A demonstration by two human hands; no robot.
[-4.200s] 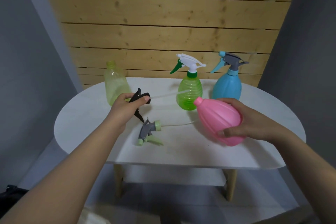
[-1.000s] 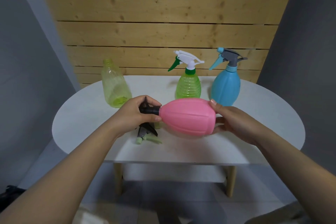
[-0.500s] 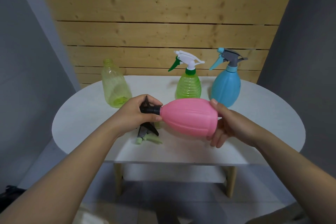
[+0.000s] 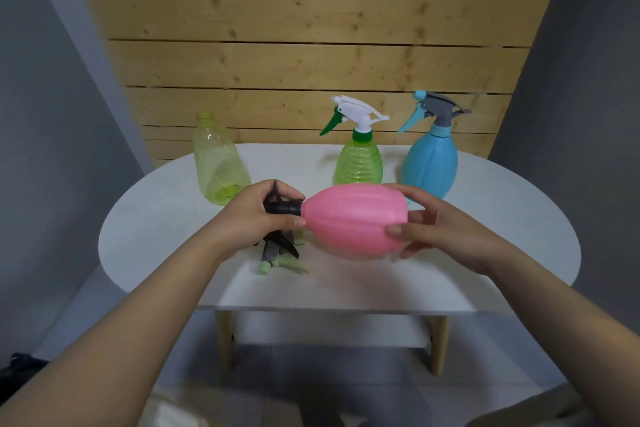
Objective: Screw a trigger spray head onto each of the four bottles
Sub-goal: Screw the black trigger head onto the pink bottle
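From the head view, a white oval bench (image 4: 502,253) stands before a wall of pale wooden planks (image 4: 311,45), grey walls to either side. Four bottles are in sight. Three stand upright along the far edge: a clear yellow-green bottle (image 4: 218,163) at far left with an open, threaded neck, a ribbed green bottle (image 4: 359,165) with a white and green spray head, and a smooth blue bottle (image 4: 431,163) with a grey and blue one. The fourth, a pink bottle (image 4: 356,218) with shallow ribs, lies sideways in the air above the bench centre. The right hand (image 4: 440,229) grips its base end; the left hand (image 4: 256,215) is clenched around the black spray head (image 4: 282,208) seated at its neck. Beneath the left hand, a loose grey and pale green spray head (image 4: 277,260) lies on the bench, partly hidden by the black trigger.
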